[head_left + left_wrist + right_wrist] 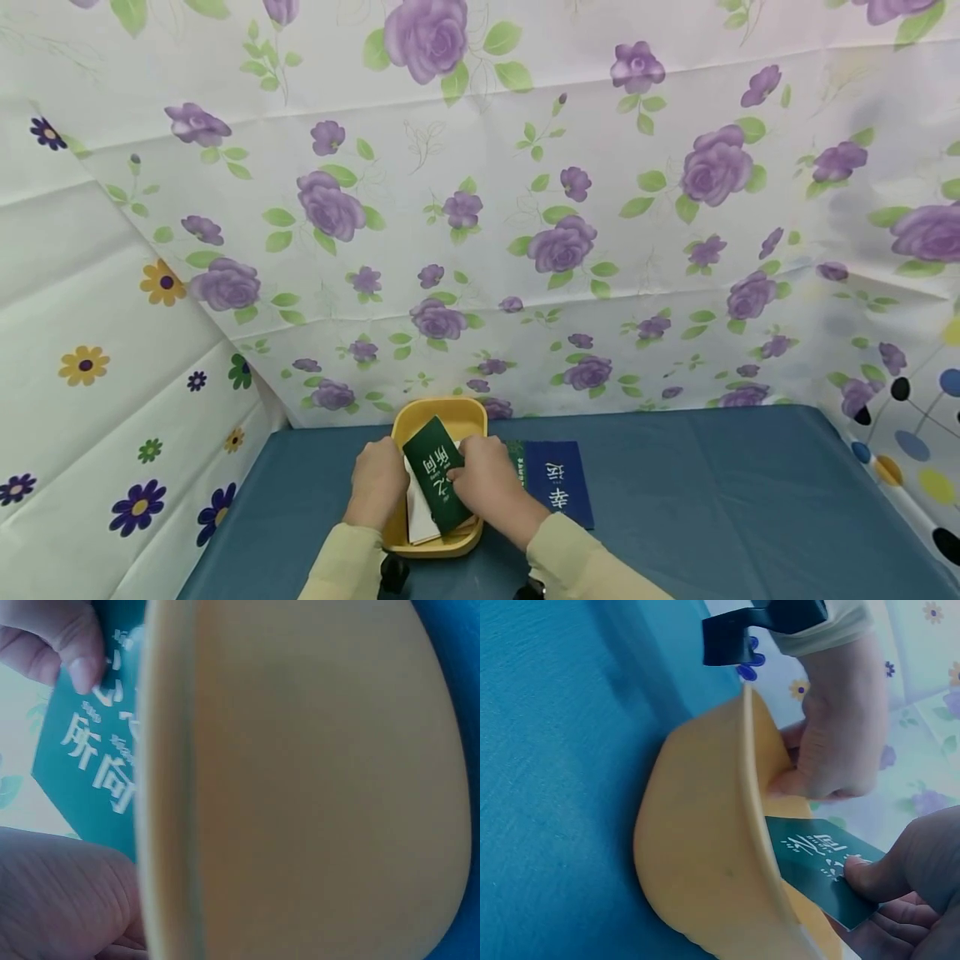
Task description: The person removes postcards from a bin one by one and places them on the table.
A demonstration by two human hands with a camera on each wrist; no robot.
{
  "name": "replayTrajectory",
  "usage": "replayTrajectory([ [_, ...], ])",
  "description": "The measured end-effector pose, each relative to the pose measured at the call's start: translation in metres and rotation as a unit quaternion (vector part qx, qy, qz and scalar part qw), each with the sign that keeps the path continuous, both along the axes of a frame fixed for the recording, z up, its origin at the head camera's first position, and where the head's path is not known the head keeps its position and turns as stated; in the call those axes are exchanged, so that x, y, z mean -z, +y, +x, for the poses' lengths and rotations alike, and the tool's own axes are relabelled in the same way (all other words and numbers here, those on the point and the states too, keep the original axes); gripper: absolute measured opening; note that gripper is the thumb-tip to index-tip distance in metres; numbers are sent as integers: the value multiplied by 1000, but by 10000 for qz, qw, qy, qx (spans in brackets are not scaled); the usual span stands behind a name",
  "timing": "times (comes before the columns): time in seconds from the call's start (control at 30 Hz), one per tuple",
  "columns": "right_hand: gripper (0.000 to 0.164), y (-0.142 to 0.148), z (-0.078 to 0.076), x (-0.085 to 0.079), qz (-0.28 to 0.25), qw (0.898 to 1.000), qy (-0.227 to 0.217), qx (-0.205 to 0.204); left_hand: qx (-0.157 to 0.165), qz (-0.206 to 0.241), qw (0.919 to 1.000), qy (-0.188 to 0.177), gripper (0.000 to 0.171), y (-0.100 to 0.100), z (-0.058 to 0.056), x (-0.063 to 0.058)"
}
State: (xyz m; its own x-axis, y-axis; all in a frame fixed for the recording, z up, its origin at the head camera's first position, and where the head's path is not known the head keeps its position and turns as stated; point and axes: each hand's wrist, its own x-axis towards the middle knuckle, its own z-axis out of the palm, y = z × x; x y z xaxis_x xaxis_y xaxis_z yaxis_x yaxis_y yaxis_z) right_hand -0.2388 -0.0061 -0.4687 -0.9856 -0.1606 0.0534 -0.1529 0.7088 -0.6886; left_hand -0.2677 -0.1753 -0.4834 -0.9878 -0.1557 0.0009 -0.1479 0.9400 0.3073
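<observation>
A dark green card with white Chinese characters lies tilted over the yellow plastic basin. My right hand pinches it at its right edge, thumb on the printed face, as the right wrist view also shows. My left hand is at the basin's left rim, knuckles up and fingers bent down inside the wall; I cannot tell what its fingertips hold. Beneath the green card, white paper shows inside the basin.
Right beside the basin lies a blue card with white characters, and a green printed strip adjoins its left side. A blue cloth covers the table. Flower-patterned sheets hang behind and at the left.
</observation>
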Motion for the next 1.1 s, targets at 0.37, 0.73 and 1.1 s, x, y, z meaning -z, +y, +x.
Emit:
replayTrajectory([
  [0.37,43,17,-3,-14,-301,9990,89,303,-118,16,9998,-151,10,2,2,0],
  [0.73,19,43,-4,-25,-501,9973,254,470,-157,94,9998,-126,10,0,1,2],
  [1.1,40,73,-6,-30,-464,9946,571,729,-170,55,9998,-69,10,2,0,2],
])
